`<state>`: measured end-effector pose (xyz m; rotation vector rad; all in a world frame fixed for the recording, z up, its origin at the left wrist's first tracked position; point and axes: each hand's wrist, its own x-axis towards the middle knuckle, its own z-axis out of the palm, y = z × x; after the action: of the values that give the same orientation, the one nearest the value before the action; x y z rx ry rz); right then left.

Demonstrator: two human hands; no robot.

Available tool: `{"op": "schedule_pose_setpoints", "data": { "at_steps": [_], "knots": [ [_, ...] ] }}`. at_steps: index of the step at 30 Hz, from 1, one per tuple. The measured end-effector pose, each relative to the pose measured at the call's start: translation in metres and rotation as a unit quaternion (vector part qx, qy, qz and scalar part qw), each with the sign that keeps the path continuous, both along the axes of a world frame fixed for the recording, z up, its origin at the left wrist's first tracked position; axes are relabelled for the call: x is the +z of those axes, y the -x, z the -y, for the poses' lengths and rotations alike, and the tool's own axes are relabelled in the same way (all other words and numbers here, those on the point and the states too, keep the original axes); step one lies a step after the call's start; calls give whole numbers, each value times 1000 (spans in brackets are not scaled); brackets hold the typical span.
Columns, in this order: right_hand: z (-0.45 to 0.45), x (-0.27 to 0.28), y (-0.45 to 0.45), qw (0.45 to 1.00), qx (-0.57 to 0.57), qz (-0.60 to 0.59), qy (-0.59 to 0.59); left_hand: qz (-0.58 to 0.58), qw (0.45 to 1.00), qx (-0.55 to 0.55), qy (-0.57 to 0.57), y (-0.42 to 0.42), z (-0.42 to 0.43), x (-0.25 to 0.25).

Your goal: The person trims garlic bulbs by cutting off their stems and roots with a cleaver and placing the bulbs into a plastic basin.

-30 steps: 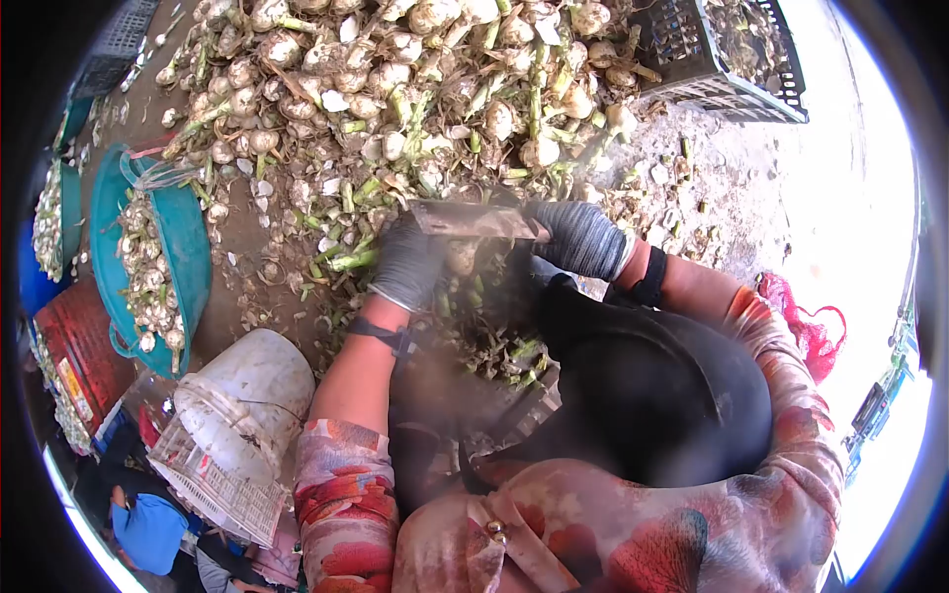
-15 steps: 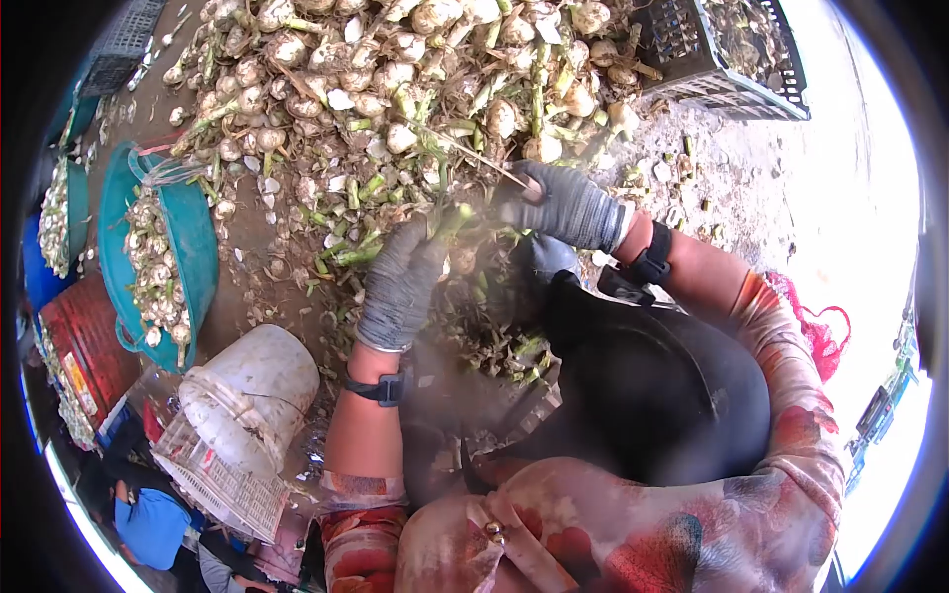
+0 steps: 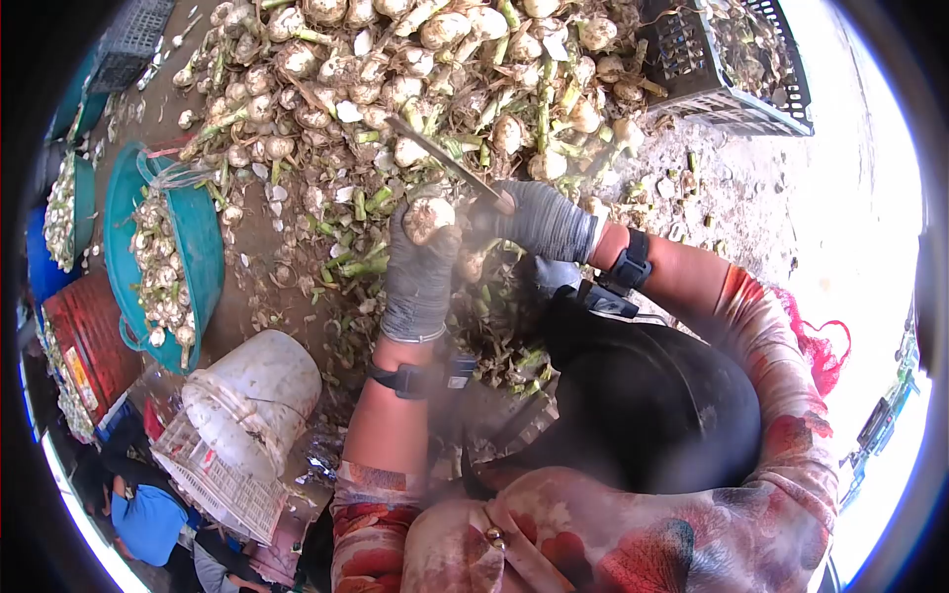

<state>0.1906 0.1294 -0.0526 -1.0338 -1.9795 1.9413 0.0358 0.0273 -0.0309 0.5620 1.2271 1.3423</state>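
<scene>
My left hand [image 3: 417, 287], in a grey knit glove, is closed around a garlic bulb [image 3: 429, 219], whose round pale side faces up. Just to its right, my gloved right hand [image 3: 547, 219] grips a knife [image 3: 440, 158] with a narrow blade. The blade slants up and left, above the bulb and apart from it. Beyond both hands lies a big heap of garlic bulbs [image 3: 445, 30] with stalks on. Cut green stalk pieces [image 3: 366, 265] and peel litter the ground beneath my hands.
To the left are a teal tub [image 3: 198, 257] of trimmed garlic, a red tub [image 3: 94, 336] and a dirty white bucket [image 3: 262, 385] on a pale crate [image 3: 222, 484]. A black crate [image 3: 692, 94] stands at upper right. A person in blue [image 3: 148, 524] is at lower left.
My left hand has shifted right and turned, bringing the bulb into view where a green stalk showed before. My right hand has moved slightly down, and the knife blade shows more clearly.
</scene>
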Motion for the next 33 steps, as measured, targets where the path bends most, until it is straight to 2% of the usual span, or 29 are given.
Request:
{"op": "schedule_pose_setpoints", "data": {
  "at_steps": [1, 2, 3, 4, 7, 8, 9, 10, 12, 13, 14, 15, 16, 18, 19, 20, 21, 22, 23, 24, 25, 26, 28, 30, 31, 32, 33],
  "knots": [
    [2, -20, -19, 1000, -1, 0, -1, 0, 1000, -1, -1, 2, -2, 1],
    [-2, 3, -24, 988, 48, 54, -133, -67, 996, -63, 19, 5, -3, 2],
    [-2, 17, -28, 954, 97, 107, -262, -135, 982, -125, 33, 9, -5, 3],
    [1, 17, -32, 948, 114, 76, -287, -174, 970, -168, 35, 14, -1, -6],
    [4, 46, -33, 926, 156, 94, -329, -116, 970, -214, 22, 32, 33, -74],
    [5, 41, -34, 917, 159, 83, -357, -84, 971, -222, 29, 35, 45, -98],
    [5, 43, -33, 917, 159, 83, -358, -61, 967, -246, 36, 36, 44, -97],
    [6, 46, -32, 911, 178, 122, -351, -12, 987, -156, 47, 30, 52, -93],
    [6, 44, -32, 904, 197, 160, -344, 37, 996, -63, 56, 25, 46, -69],
    [6, 35, -35, 904, 185, 157, -352, -169, 976, -136, 3, 26, 43, -63],
    [6, 27, -37, 904, 174, 153, -360, -368, 907, -201, -49, 28, 43, -60],
    [6, 20, -37, 903, 175, 150, -363, -371, 906, -198, -50, 24, 43, -58],
    [6, 14, -37, 904, 170, 143, -364, -293, 945, -143, -38, 16, 42, -57],
    [3, -11, -38, 909, 169, 167, -342, -360, 900, -247, -14, 24, 28, -24],
    [-8, -41, -44, 917, 115, 263, -276, -392, 871, -297, -9, 28, 21, -8],
    [-25, -43, -55, 911, 84, 317, -248, -386, 904, -185, -1, 16, 23, 14],
    [-30, -74, -76, 906, 73, 301, -288, -378, 924, -66, 5, 14, 23, 26],
    [-34, -65, -73, 902, 56, 302, -303, -377, 926, -22, 13, 37, 24, 29],
    [-26, -52, -77, 898, 36, 313, -308, -300, 952, 13, 66, 81, 22, 38],
    [-21, -47, -79, 898, 40, 316, -304, -43, 992, 83, -89, 126, 21, 47],
    [-20, -45, -75, 911, -5, 288, -295, 234, 939, 111, -225, 170, 20, 56],
    [-19, -42, -72, 922, -53, 258, -282, 216, 935, 222, -174, 181, 18, 89],
    [-18, -42, -72, 920, -43, 281, -272, 194, 918, 327, -114, 199, 22, 101],
    [-18, -46, -71, 924, -44, 254, -282, 124, 948, 293, -29, 205, 24, 68],
    [-14, -46, -70, 924, -36, 239, -297, -210, 970, 124, 1, 192, 25, 51],
    [-11, -33, -63, 925, -23, 279, -257, -511, 856, -67, 31, 152, 23, 40],
    [-9, -38, -62, 924, 4, 275, -265, -503, 853, -81, 109, 105, 28, 25]
  ]
}}
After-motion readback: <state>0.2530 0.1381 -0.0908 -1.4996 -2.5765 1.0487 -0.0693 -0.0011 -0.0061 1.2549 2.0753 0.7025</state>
